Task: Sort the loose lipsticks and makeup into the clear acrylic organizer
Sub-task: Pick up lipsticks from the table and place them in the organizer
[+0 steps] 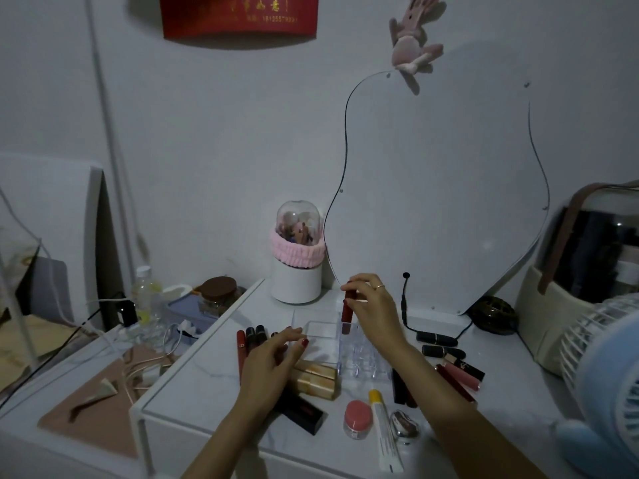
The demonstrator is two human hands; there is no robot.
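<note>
Clear acrylic organizer (359,354) sits mid-table, between my hands. My right hand (371,307) pinches dark red lipstick tube (346,314) upright, its lower end down in far-left slot of organizer. My left hand (273,361) rests open, fingers spread over gold lipsticks (316,378) just left of organizer. More red tubes (250,340) lie far-left; black and pink ones (449,361) scattered right. Pink-lidded jar (358,418) near edge.

A white table (214,385) holds a clear organizer (359,354), scattered lipsticks (437,337), gold tubes (316,376), a pink jar (358,419) and a brush holder (296,285).
</note>
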